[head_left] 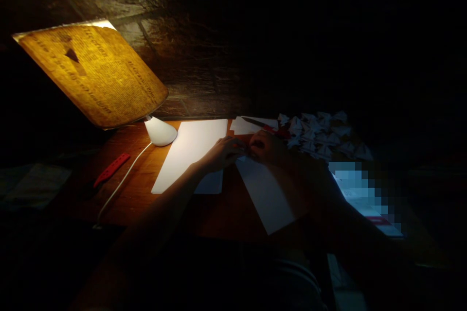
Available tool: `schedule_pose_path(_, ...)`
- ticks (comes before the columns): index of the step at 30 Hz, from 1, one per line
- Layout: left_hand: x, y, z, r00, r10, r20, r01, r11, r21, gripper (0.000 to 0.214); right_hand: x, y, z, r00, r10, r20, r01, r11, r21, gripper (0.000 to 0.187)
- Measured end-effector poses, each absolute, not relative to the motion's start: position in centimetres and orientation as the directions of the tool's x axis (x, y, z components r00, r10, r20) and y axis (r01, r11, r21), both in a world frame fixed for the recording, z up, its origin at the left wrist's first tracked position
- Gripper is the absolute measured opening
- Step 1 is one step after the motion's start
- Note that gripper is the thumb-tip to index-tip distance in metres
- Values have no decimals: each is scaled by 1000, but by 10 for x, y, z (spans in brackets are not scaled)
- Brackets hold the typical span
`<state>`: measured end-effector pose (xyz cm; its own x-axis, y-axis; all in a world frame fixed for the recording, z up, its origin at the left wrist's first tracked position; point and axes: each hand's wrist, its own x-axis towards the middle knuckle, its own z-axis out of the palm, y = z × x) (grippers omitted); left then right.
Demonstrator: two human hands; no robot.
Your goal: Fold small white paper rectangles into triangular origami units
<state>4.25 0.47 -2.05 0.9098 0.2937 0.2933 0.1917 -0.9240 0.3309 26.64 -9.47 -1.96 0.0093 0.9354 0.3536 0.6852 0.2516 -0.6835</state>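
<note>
My left hand [226, 149] reaches in over the edge of a white paper stack [193, 148], its fingers bent and pinched together. Close beside it, my right hand [265, 146] has its fingers curled in a pinch. Between the fingertips is a small piece of paper [241, 158], mostly hidden by the fingers and the dim light. A white sheet [264, 197] lies slanted on the table just under my right hand. Behind the hands, scissors [279, 131] with red handles rest by some smaller cut papers [251, 125].
Several small folded paper shapes [321, 133] cluster at the back right. A lit lamp [160, 131] with a printed shade stands at the left, its cord crossing the wooden table [133, 180]. A red cutter [111, 169] lies near the cord. Something glowing and pixelated [365, 204] is at the right.
</note>
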Motion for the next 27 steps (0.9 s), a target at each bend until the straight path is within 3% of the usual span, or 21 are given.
schedule_pose_path(7, 43, 4, -18, 912, 295, 284, 193, -921, 339, 33, 264, -93, -23, 14, 924, 383, 741, 247, -624, 10)
schedule_pose_path(27, 43, 1, -18, 914, 296, 279, 198, -923, 331, 35, 263, -93, -19, 34, 937, 348, 757, 203, -621, 8)
